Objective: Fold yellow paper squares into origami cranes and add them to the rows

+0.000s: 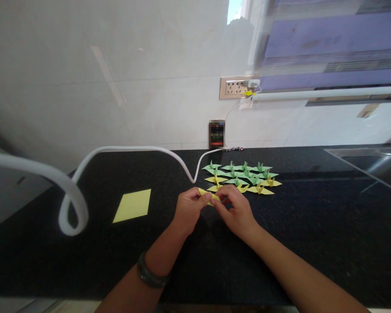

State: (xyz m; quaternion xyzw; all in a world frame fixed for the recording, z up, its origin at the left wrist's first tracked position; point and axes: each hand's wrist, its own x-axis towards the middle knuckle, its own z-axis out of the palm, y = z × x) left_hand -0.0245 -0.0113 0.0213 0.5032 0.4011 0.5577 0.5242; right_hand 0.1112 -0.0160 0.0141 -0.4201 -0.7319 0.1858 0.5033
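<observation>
A small piece of folded yellow paper (203, 192) is pinched between my two hands, above the dark countertop (208, 265). My left hand (189, 208) grips its left side with thumb and fingers. On the other side, my right hand (235, 209) has thumb and fingertips closed at the paper's right end; the fingers partly cover it. Just beyond my hands stand several folded paper cranes, with green cranes (236, 180) mostly at the back and yellow cranes (260, 189) nearer me. To the left lies a flat yellow paper sheet (133, 205).
A thick white cable (143, 148) loops across the left of the counter. Against the tiled wall leans a phone (217, 134), its screen pixelated. Above it is a wall socket (235, 88) with a plugged-in charger (253, 83). A metal sink (378, 167) sits at the right.
</observation>
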